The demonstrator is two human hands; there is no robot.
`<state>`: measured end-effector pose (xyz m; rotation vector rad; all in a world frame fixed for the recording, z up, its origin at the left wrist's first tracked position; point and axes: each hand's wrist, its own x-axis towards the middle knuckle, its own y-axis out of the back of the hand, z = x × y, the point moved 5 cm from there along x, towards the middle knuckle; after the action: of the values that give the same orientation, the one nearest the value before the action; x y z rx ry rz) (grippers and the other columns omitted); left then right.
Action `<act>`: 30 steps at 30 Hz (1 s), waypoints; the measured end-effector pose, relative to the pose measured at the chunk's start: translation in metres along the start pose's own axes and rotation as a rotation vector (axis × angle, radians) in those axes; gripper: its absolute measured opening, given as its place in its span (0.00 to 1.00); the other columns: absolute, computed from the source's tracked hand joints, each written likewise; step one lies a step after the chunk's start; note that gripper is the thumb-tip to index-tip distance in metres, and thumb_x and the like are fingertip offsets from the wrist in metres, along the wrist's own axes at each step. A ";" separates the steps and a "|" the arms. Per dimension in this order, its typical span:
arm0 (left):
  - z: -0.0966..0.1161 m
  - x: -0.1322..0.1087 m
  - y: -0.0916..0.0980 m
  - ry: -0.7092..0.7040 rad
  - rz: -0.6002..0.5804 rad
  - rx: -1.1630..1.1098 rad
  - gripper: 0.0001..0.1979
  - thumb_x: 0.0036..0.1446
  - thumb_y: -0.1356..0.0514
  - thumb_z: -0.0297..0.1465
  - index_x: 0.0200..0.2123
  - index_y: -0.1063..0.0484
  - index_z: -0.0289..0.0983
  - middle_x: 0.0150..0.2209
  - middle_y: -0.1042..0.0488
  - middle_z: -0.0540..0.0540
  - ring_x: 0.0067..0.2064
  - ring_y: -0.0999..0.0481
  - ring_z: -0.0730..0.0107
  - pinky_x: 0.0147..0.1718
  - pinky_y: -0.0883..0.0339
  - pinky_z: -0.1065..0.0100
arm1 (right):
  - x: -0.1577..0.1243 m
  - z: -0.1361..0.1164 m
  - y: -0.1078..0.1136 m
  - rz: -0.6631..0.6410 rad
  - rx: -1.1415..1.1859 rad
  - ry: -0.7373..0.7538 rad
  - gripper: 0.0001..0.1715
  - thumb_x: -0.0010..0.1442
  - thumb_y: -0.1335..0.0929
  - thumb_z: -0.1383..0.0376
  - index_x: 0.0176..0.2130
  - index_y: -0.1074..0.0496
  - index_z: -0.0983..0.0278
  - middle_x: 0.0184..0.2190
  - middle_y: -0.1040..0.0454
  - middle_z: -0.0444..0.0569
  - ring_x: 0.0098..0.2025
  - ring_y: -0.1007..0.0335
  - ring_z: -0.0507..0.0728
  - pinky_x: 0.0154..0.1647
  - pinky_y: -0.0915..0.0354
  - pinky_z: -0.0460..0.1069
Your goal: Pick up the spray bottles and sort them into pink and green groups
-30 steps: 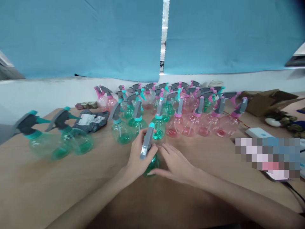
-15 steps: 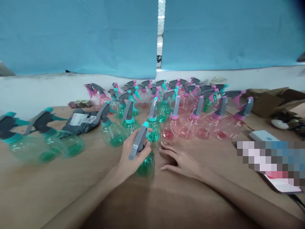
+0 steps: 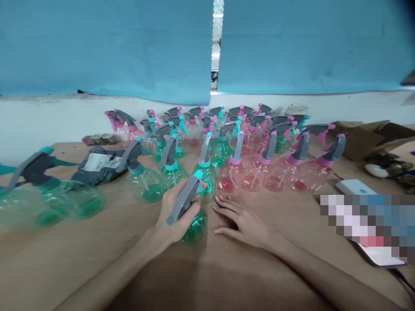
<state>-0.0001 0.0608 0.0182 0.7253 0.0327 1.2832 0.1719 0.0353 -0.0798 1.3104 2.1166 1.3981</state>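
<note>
My left hand (image 3: pixel 173 214) is wrapped round the neck of a green spray bottle (image 3: pixel 194 228) with a grey trigger and teal cap, which stands on the brown table (image 3: pixel 97 250). Its trigger head tilts toward me and to the left. My right hand (image 3: pixel 241 220) lies flat on the table just right of that bottle, fingers stretched out, holding nothing. Right behind both hands stand rows of several green spray bottles (image 3: pixel 146 183) and pink spray bottles (image 3: pixel 259 175).
Two more green bottles (image 3: pixel 69 196) stand at the far left. A grey plastic packet (image 3: pixel 97 166) lies behind them. A cardboard box (image 3: pixel 363 138) and a white device (image 3: pixel 355 186) sit at the right. A blue curtain hangs behind the table.
My right hand has let go of the held bottle and settled flat on the table beside it. My left hand has tipped the bottle's trigger head leftward.
</note>
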 end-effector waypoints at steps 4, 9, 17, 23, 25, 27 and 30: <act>-0.001 0.000 0.001 0.012 -0.018 -0.014 0.08 0.51 0.46 0.26 0.36 0.31 0.39 0.30 0.29 0.50 0.27 0.30 0.69 0.25 0.35 0.68 | 0.000 0.000 0.000 -0.003 -0.009 0.013 0.35 0.61 0.36 0.49 0.60 0.39 0.63 0.62 0.41 0.54 0.64 0.48 0.61 0.62 0.46 0.60; -0.001 -0.001 0.001 -0.006 -0.017 -0.018 0.06 0.51 0.46 0.27 0.33 0.32 0.40 0.30 0.30 0.50 0.27 0.30 0.69 0.27 0.35 0.67 | 0.000 -0.001 0.000 -0.010 -0.021 0.011 0.34 0.61 0.37 0.48 0.61 0.40 0.61 0.62 0.41 0.52 0.65 0.49 0.61 0.63 0.46 0.60; 0.003 -0.001 -0.003 0.058 0.029 -0.028 0.16 0.52 0.44 0.27 0.46 0.32 0.40 0.33 0.27 0.47 0.35 0.26 0.63 0.34 0.32 0.64 | -0.001 0.002 -0.001 -0.014 0.003 -0.007 0.31 0.63 0.37 0.51 0.61 0.40 0.61 0.62 0.40 0.52 0.64 0.48 0.60 0.62 0.46 0.60; 0.007 -0.001 -0.003 0.076 0.038 -0.015 0.15 0.52 0.44 0.28 0.45 0.31 0.38 0.35 0.26 0.46 0.31 0.28 0.68 0.34 0.32 0.64 | -0.001 0.002 0.000 -0.015 0.010 -0.013 0.30 0.63 0.38 0.51 0.61 0.40 0.60 0.62 0.41 0.51 0.64 0.48 0.60 0.63 0.46 0.60; 0.007 -0.001 -0.002 0.076 0.041 -0.007 0.14 0.53 0.44 0.28 0.45 0.30 0.38 0.37 0.25 0.46 0.30 0.28 0.69 0.33 0.32 0.65 | -0.001 0.003 -0.001 -0.010 0.017 -0.013 0.30 0.63 0.38 0.51 0.61 0.40 0.59 0.62 0.40 0.51 0.64 0.48 0.61 0.62 0.46 0.61; 0.006 -0.001 -0.003 0.074 0.045 -0.003 0.14 0.53 0.44 0.28 0.45 0.30 0.39 0.38 0.25 0.46 0.30 0.28 0.70 0.33 0.32 0.66 | -0.001 0.004 -0.001 -0.006 0.018 -0.015 0.30 0.63 0.38 0.52 0.61 0.39 0.59 0.62 0.40 0.50 0.64 0.48 0.61 0.62 0.45 0.61; 0.005 -0.001 -0.003 0.077 0.040 -0.006 0.16 0.53 0.44 0.28 0.46 0.31 0.39 0.38 0.25 0.46 0.30 0.28 0.70 0.33 0.32 0.66 | -0.001 0.005 -0.003 -0.013 0.012 -0.015 0.30 0.63 0.38 0.51 0.60 0.39 0.59 0.62 0.40 0.50 0.64 0.48 0.60 0.62 0.46 0.60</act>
<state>0.0045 0.0574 0.0206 0.6740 0.0768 1.3485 0.1744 0.0371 -0.0852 1.3056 2.1230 1.3681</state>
